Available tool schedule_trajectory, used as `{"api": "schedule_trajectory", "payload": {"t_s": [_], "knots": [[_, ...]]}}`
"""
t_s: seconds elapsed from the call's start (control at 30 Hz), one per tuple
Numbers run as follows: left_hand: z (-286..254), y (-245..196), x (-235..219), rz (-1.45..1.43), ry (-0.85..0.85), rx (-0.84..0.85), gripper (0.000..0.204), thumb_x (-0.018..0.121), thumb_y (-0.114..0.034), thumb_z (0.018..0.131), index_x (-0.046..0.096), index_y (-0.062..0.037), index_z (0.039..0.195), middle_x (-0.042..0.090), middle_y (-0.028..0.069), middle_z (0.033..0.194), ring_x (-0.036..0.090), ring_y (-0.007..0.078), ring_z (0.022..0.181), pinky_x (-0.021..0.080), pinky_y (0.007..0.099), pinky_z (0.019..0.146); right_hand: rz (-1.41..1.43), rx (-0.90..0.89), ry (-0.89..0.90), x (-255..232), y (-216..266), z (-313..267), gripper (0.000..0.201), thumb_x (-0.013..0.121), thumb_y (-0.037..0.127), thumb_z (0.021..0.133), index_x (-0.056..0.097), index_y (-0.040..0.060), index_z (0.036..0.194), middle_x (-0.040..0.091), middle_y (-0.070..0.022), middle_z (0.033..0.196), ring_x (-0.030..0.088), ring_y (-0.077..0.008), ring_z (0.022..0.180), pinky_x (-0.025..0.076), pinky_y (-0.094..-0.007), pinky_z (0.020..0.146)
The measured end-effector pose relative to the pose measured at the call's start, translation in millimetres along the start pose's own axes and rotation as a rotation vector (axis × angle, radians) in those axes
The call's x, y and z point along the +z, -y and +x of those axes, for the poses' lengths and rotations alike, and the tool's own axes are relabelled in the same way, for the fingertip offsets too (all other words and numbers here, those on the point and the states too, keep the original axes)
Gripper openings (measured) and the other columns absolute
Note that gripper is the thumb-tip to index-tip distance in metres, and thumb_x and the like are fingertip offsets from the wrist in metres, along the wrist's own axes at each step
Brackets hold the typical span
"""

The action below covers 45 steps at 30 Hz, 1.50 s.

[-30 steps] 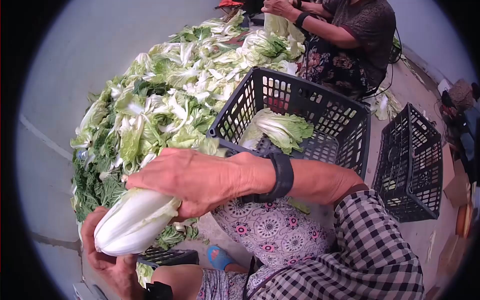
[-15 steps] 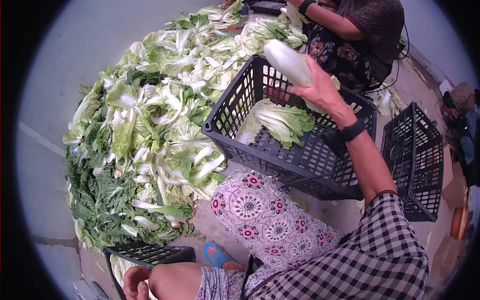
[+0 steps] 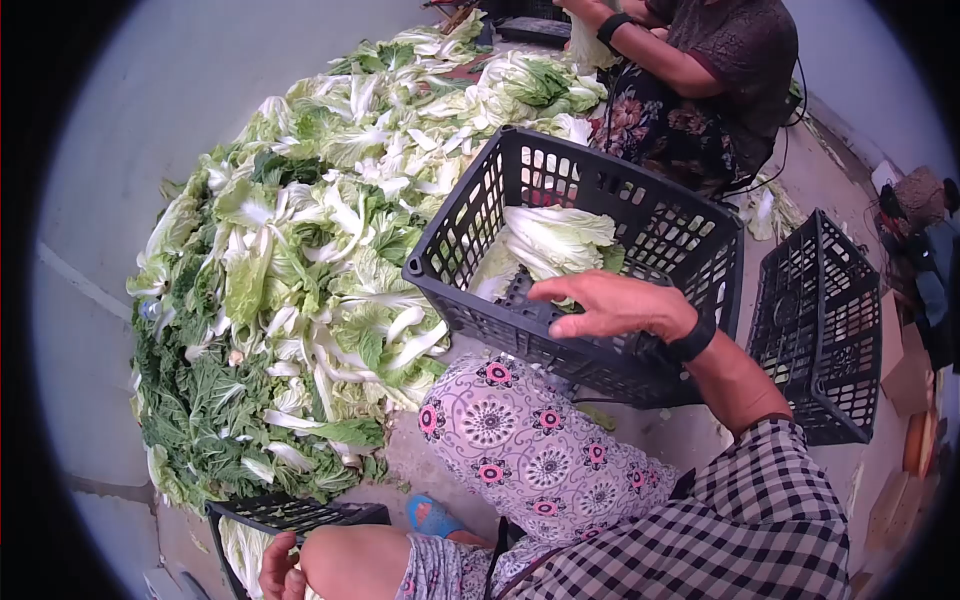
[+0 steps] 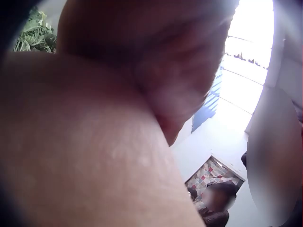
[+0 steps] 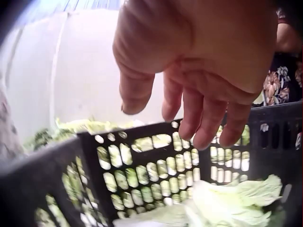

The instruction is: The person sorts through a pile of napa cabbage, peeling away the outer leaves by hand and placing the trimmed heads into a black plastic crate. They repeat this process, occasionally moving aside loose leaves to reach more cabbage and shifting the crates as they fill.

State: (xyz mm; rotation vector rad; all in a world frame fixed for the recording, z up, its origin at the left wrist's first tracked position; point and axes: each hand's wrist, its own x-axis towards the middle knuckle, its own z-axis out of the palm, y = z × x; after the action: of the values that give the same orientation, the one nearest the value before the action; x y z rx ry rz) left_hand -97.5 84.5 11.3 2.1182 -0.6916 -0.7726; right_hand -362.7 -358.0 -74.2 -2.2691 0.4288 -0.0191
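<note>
From right wrist only: right palm (image 5: 196,56)

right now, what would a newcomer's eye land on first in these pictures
Probably the big heap of cabbage leaves, left of centre in the head view. Then the black crate near the middle, with pale cabbage inside and the empty right hand over its near side. Another person sits beyond, upper right.

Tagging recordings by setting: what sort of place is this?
Probably a produce trimming or packing area: there is a large heap of loose cabbage leaves, a black plastic crate holding cabbage, and another person beside the heap.
</note>
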Motion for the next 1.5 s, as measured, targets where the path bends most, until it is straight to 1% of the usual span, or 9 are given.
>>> {"api": "schedule_trajectory", "payload": {"t_s": [0.2,0.37,0.5,0.73,0.83,0.93,1.2,1.37,1.5], "knots": [[-12,162,-47,0.586,-0.218,-0.287,0.049,0.051,-0.029,0.093,0.041,-0.0018,0.132,0.052,0.0166,0.123,0.054,0.0284,0.106,0.041,0.0363,0.093,0.004,0.04,0.063,30,9,-18,0.062,0.06,0.028,0.083,0.034,0.0001,0.132,0.05,-0.0252,0.122,0.048,-0.0381,0.115,0.038,-0.0409,0.097],[-28,360,-93,0.56,-0.155,0.145,0.056,0.054,-0.021,0.093,0.027,-0.006,0.14,0.048,0.0154,0.121,0.054,0.0227,0.1,0.049,0.0319,0.078,-0.06,-0.012,-0.023,45,8,-11,0.063,0.06,0.019,0.081,0.031,0.0023,0.134,0.045,-0.0265,0.128,0.046,-0.0393,0.117,0.038,-0.0407,0.098],[-50,329,-117,0.333,-0.174,-0.423,0.066,0.058,-0.027,0.09,0.024,-0.0028,0.142,0.035,0.019,0.14,0.041,0.03,0.122,0.039,0.036,0.098,-0.082,-0.058,-0.027,44,4,-2,0.061,0.058,0.015,0.08,0.031,0.0061,0.134,0.048,-0.0261,0.124,0.047,-0.0394,0.115,0.038,-0.0424,0.097],[-63,235,-76,0.648,-0.153,-0.392,0.074,0.064,-0.033,0.084,0.029,0.0036,0.138,0.041,0.022,0.135,0.044,0.0316,0.12,0.038,0.0376,0.099,-0.015,-0.036,-0.032,47,4,5,0.058,0.058,0.012,0.08,0.032,0.0108,0.132,0.052,-0.0252,0.117,0.051,-0.039,0.11,0.04,-0.044,0.092],[-72,271,-74,0.614,-0.269,-0.295,0.072,0.064,-0.032,0.085,0.031,0.0041,0.137,0.045,0.0204,0.131,0.047,0.0308,0.116,0.039,0.0377,0.097,0.034,0.005,-0.003,46,8,6,0.062,0.052,0.009,0.075,0.03,0.0066,0.134,0.048,-0.0252,0.123,0.047,-0.0388,0.114,0.036,-0.0402,0.096],[-63,252,-75,0.729,-0.089,-0.587,0.072,0.061,-0.031,0.087,0.027,0.0057,0.138,0.047,0.0186,0.13,0.05,0.029,0.113,0.04,0.036,0.096,0.051,0.06,0.03,41,12,10,0.065,0.049,0.006,0.072,0.03,0.0053,0.134,0.047,-0.0248,0.124,0.046,-0.0382,0.115,0.035,-0.0387,0.097],[-72,286,-80,0.421,-0.273,-0.377,0.093,0.07,-0.043,0.076,0.023,0.0083,0.137,0.046,0.0291,0.124,0.048,0.036,0.113,0.038,0.0395,0.097,-0.002,-0.037,-0.071,51,7,20,0.056,0.057,0.004,0.08,0.033,0.0113,0.131,0.055,-0.0241,0.115,0.053,-0.0396,0.106,0.043,-0.0438,0.089],[-56,185,-48,0.601,-0.515,-0.525,0.075,0.078,-0.031,0.072,0.04,0.0026,0.127,0.056,0.024,0.107,0.054,0.0322,0.093,0.044,0.0424,0.082,-0.037,0.014,0.008,45,12,21,0.059,0.056,0.003,0.079,0.031,0.0113,0.132,0.055,-0.0243,0.115,0.053,-0.0393,0.107,0.042,-0.044,0.089],[-47,235,-91,0.0,-0.617,-0.303,0.062,0.071,-0.023,0.079,0.041,0.0026,0.127,0.057,0.0132,0.098,0.056,0.0235,0.081,0.047,0.0358,0.072,-0.033,0.098,0.039,43,20,22,0.06,0.055,0.003,0.079,0.031,0.0111,0.133,0.055,-0.0243,0.116,0.053,-0.0393,0.107,0.042,-0.0436,0.089]]}}
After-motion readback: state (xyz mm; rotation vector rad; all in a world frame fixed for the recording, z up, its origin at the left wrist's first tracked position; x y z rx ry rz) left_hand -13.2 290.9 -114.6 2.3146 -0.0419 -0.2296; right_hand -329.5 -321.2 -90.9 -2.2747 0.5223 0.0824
